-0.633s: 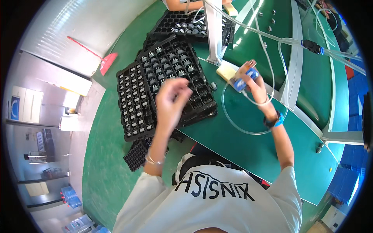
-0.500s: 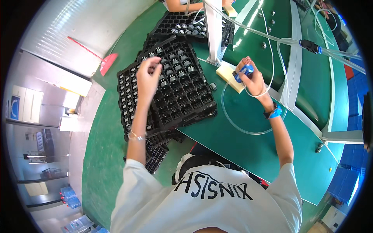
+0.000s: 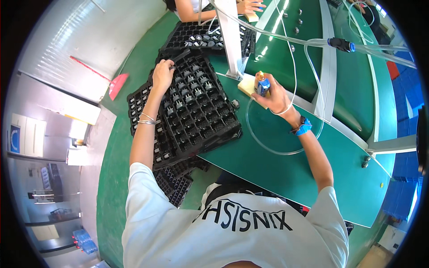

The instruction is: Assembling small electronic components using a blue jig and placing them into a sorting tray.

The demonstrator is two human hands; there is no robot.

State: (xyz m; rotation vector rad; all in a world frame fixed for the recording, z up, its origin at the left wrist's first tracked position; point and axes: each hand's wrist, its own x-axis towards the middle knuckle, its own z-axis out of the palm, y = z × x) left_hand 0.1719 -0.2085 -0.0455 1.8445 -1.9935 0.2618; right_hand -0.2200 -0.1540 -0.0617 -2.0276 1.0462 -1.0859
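My right hand (image 3: 276, 99) is wrapped around a small blue air blow gun (image 3: 262, 87) with a brass tip pointing away from me. A pale yellow foam block (image 3: 246, 85) lies on the green table just beyond that hand. My left hand (image 3: 162, 77) is at the far left corner of a black compartment tray (image 3: 203, 120). Its fingers are curled, and what they hold, if anything, is hidden. Several small metal parts with prongs (image 3: 198, 92) sit in the tray's far compartments. One loose metal part (image 3: 235, 103) rests beside the tray's right edge.
A clear air hose (image 3: 272, 151) loops over the green table (image 3: 268, 178). A white post (image 3: 229, 44) stands beyond the foam. Another person's arm (image 3: 201, 14) reaches over a second black tray (image 3: 178, 38) holding parts. More trays (image 3: 176, 181) lie lower left.
My left hand has moved from over the tray's parts to its far left corner. The blow gun has turned in my right hand, so its brass tip shows. The whole view has shifted slightly.
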